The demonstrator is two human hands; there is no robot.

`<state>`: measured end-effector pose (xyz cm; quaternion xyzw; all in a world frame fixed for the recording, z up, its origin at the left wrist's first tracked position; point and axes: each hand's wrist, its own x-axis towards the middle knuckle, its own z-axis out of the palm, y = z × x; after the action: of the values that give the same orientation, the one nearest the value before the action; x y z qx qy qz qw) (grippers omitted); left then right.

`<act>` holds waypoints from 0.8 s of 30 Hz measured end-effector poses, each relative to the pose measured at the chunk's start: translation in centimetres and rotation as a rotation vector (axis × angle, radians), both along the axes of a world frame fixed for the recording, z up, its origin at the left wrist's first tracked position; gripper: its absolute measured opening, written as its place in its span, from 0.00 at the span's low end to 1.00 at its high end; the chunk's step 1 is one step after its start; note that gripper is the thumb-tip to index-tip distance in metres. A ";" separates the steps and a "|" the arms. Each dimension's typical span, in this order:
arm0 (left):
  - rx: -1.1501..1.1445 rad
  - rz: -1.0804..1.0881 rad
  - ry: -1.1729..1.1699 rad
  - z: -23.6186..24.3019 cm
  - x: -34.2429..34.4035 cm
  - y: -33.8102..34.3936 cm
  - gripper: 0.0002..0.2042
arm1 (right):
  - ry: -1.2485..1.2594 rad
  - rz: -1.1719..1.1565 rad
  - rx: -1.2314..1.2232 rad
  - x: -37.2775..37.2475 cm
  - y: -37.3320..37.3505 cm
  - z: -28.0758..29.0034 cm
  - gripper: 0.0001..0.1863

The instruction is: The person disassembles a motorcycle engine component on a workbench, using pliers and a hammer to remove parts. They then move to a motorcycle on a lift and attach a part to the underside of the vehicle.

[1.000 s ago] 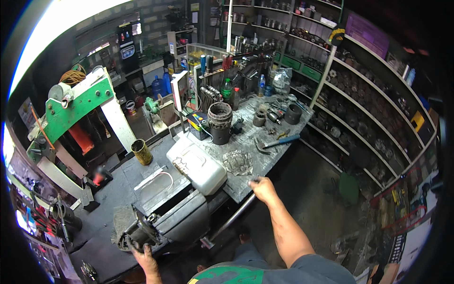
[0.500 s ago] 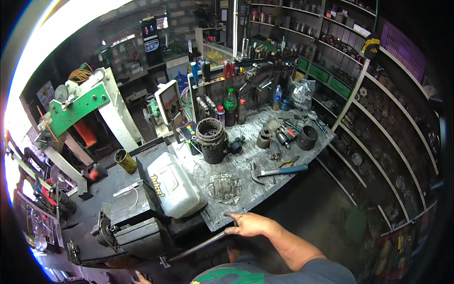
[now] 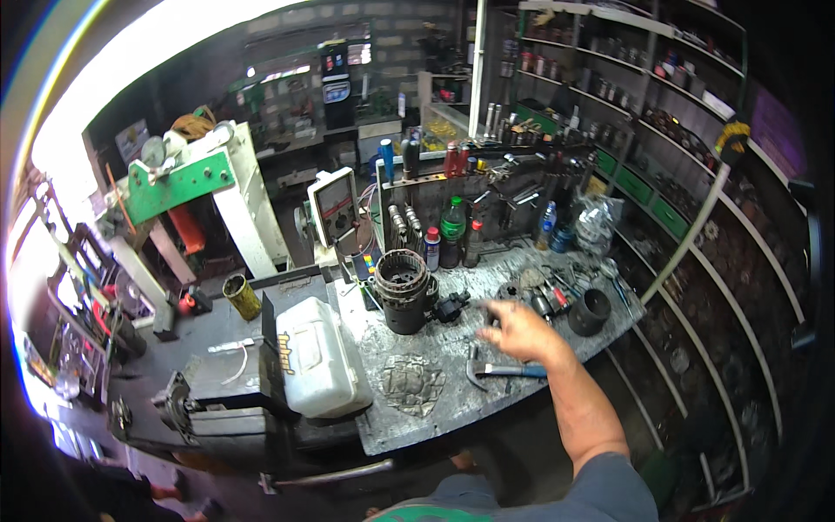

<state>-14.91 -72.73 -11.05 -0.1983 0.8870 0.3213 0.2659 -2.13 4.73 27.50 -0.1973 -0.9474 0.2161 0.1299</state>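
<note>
Here, right hand (image 3: 519, 332) spread, unclamped, near a claw hammer (image 3: 515, 371), blue-handled, grey-headed, left hand out of view.

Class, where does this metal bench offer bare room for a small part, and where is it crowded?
Bare bench shows between the crumpled sheet and the hammer. It is crowded around the dark housing and green bottle, and among the tools beside the black cylinder.

A white plastic case (image 3: 320, 355) lies between a yellowish tin (image 3: 244, 303) and a crumpled grey rag (image 3: 412, 385).
</note>
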 end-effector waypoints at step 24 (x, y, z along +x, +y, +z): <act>-0.161 0.018 0.123 18.4 26.6 28.0 0.25 | 0.769 0.437 0.441 -30.2 23.0 27.4 0.19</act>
<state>11.69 -44.77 7.37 -0.2068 0.9229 0.2629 0.1910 -32.30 27.70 54.88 0.1320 -0.8731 0.0899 0.4606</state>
